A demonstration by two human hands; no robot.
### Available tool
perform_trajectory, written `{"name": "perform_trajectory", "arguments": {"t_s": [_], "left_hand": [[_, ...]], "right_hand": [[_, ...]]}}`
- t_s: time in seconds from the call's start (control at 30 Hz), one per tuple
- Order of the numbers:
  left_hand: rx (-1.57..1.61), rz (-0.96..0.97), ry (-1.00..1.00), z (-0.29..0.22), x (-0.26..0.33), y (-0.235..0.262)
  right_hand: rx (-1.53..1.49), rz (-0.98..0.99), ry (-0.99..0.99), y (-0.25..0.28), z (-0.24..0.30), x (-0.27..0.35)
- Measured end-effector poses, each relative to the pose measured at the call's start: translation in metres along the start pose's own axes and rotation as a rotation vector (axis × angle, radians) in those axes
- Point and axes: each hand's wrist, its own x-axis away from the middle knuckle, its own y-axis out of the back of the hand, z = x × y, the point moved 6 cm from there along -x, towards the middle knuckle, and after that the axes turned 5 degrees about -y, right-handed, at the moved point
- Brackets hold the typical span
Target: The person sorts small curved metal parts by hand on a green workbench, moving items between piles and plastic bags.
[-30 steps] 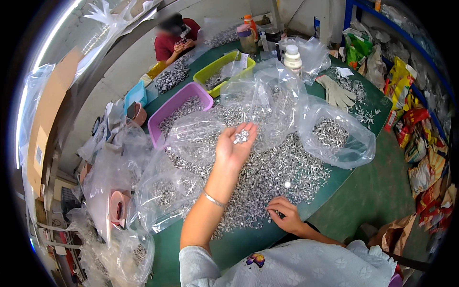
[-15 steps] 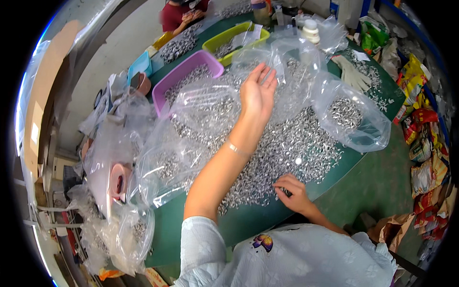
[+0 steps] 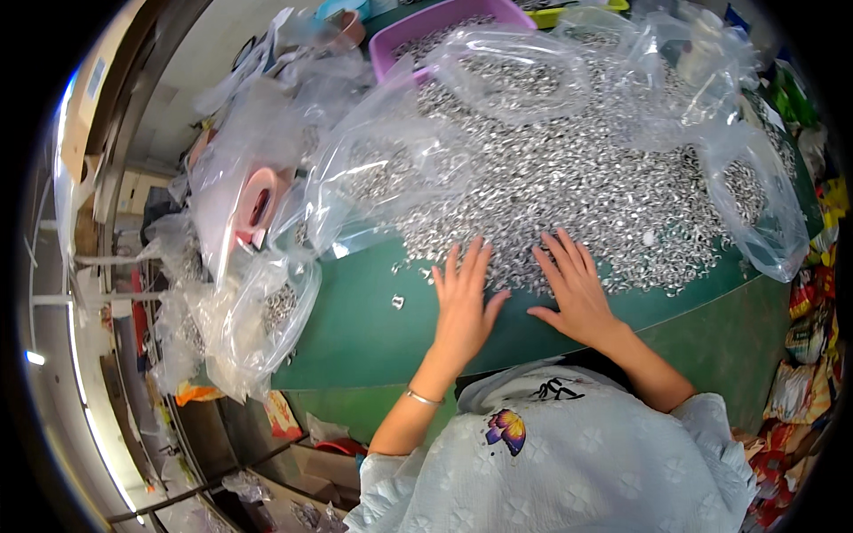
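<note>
A broad heap of small silvery metal pieces [image 3: 569, 178] covers much of the green table [image 3: 355, 311]. At its near edge my left hand [image 3: 464, 298] lies palm down, fingers spread, their tips against the pieces. Beside it my right hand [image 3: 576, 289] is also spread flat, fingertips on the heap's edge. Neither hand grips anything. A few pieces sit apart, one pair [image 3: 397, 302] left of my left hand. The exact shape of the pieces is too small to make out.
Clear plastic bags with metal pieces lie left [image 3: 382, 178] and right [image 3: 764, 213] of the heap. Behind it stands a purple basin [image 3: 386, 44] of pieces. A pink tape-roll-like object [image 3: 262, 200] and another bag [image 3: 280, 311] are at the left.
My left hand has come down from above the heap, palm up, to its near edge, palm down. My right hand's curled fingers have opened out. The view has shifted toward the near side.
</note>
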Motion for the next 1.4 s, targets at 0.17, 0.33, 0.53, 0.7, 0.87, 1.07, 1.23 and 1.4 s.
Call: {"name": "perform_trajectory", "arguments": {"t_s": [0.17, 0.33, 0.53, 0.7, 0.87, 1.07, 1.23, 1.4], "left_hand": [[-0.142, 0.058, -0.049, 0.018, 0.009, -0.027], [-0.103, 0.100, -0.020, 0.037, 0.040, -0.026], [0.120, -0.072, 0.045, 0.058, 0.081, -0.001], [0.110, -0.298, 0.164, 0.081, 0.090, 0.029], [0.008, -0.141, 0.215, 0.087, 0.083, 0.040], [-0.028, 0.037, 0.108, 0.084, 0.082, 0.019], [0.049, -0.105, 0.033, 0.101, 0.080, 0.028], [0.101, -0.176, -0.022, 0.109, 0.090, 0.041]], "right_hand": [[0.201, -0.009, 0.057, -0.026, 0.013, -0.038], [0.189, -0.020, 0.070, -0.041, 0.039, -0.035], [0.053, 0.085, 0.190, -0.080, 0.093, -0.037], [-0.242, 0.151, 0.454, -0.107, 0.099, -0.080], [-0.552, 0.212, 0.060, -0.090, 0.071, -0.138], [-0.061, 0.070, 0.284, -0.061, 0.079, -0.111], [0.205, 0.209, 0.387, -0.074, 0.086, -0.061], [0.194, -0.027, 0.381, -0.038, 0.049, -0.068]]}}
